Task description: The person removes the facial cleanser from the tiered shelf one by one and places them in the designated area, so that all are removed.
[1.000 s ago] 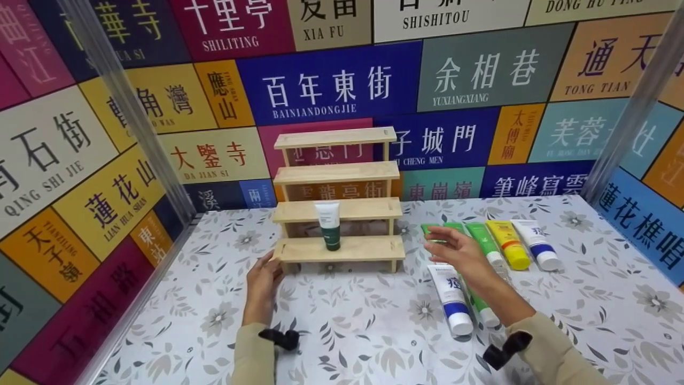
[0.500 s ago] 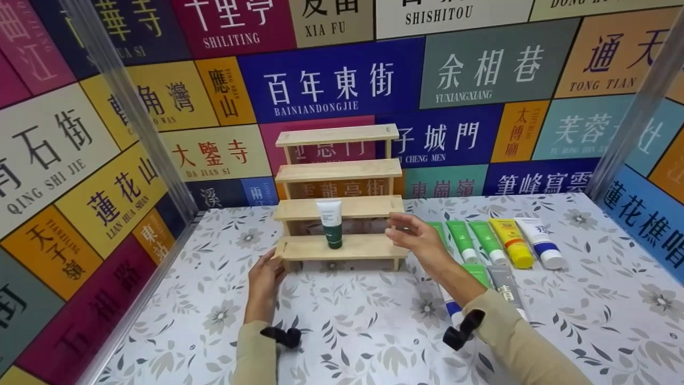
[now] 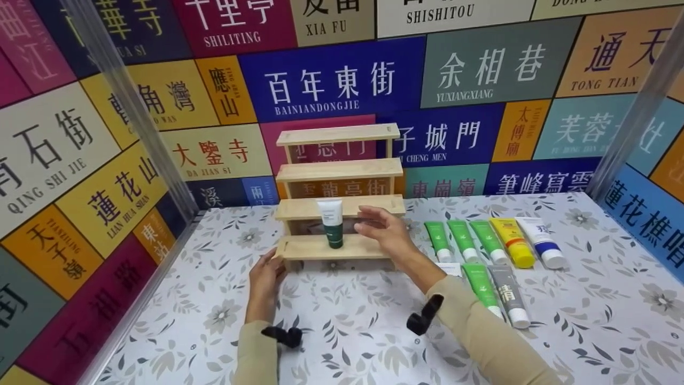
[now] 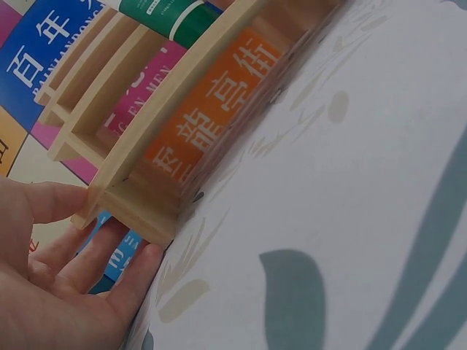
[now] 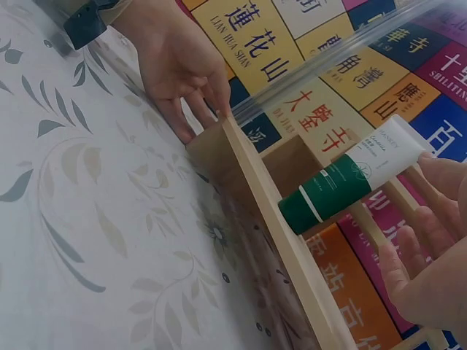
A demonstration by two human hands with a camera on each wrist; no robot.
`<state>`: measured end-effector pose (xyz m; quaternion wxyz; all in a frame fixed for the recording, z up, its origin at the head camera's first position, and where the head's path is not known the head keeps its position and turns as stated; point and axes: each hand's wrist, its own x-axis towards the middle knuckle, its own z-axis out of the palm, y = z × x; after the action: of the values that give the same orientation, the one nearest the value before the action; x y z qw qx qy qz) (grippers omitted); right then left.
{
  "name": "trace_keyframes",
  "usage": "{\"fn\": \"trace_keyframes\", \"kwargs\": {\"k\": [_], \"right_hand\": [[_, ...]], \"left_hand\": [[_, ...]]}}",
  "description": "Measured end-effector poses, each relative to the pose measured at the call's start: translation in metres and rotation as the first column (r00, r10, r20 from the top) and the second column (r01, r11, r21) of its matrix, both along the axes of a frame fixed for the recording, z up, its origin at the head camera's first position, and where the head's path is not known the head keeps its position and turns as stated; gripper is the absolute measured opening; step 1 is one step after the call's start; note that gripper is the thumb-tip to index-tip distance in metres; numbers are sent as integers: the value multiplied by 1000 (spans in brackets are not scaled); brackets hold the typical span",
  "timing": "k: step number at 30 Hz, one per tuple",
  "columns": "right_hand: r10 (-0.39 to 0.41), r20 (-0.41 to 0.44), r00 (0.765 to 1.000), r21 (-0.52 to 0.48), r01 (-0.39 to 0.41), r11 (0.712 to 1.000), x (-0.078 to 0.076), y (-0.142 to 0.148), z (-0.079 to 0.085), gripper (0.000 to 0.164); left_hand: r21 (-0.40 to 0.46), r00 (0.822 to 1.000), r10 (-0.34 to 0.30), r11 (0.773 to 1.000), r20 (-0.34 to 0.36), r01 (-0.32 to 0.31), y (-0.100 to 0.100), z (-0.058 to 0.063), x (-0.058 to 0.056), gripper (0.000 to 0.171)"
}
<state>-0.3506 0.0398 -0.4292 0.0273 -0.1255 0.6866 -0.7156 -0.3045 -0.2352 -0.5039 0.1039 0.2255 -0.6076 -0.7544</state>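
A four-tier wooden display stand [image 3: 342, 170] rises in steps in front of the patterned wall. On its lowest step a white-and-green squeeze tube [image 3: 332, 224] stands upright on its green cap; the right wrist view shows this tube [image 5: 350, 175] from closer. My left hand [image 3: 264, 283] grips the left end of that step, thumb on the upper edge and fingers underneath, as the left wrist view of the hand [image 4: 66, 270] shows. Just right of the tube is my right hand [image 3: 393, 235], fingers spread and loosely bent, with nothing held between them.
Right of the stand, several tubes lie in two rows on the floral tablecloth [image 3: 342, 326]: green tubes [image 3: 460, 238], a yellow tube [image 3: 511, 240], a white-and-blue tube [image 3: 541, 243] and a grey tube [image 3: 508, 294]. My right forearm partly covers the front row. Walls enclose the back and sides.
My right hand has moved left from above the lying tubes to beside the standing tube, uncovering more of both rows. The left hand stays on the stand's end.
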Motion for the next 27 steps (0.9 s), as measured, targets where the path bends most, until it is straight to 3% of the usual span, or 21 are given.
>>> {"fn": "trace_keyframes", "kwargs": {"k": [8, 14, 21, 27], "right_hand": [[16, 12, 1000, -44, -15, 999, -1, -26, -7, 50], [8, 12, 1000, -14, -8, 1000, -1, -39, -9, 49], [-55, 45, 997, 19, 55, 998, -6, -50, -12, 48], [-114, 19, 993, 26, 113, 993, -10, -58, -14, 44]], "left_hand": [[-24, 1000, 11, 1000, 23, -10, 0, -1, 0, 45], [-1, 1000, 8, 1000, -8, -8, 0, -1, 0, 44], [1, 1000, 5, 1000, -2, -5, 2, 1, 0, 44], [-27, 999, 29, 999, 34, -28, 1, 2, -2, 44]]}}
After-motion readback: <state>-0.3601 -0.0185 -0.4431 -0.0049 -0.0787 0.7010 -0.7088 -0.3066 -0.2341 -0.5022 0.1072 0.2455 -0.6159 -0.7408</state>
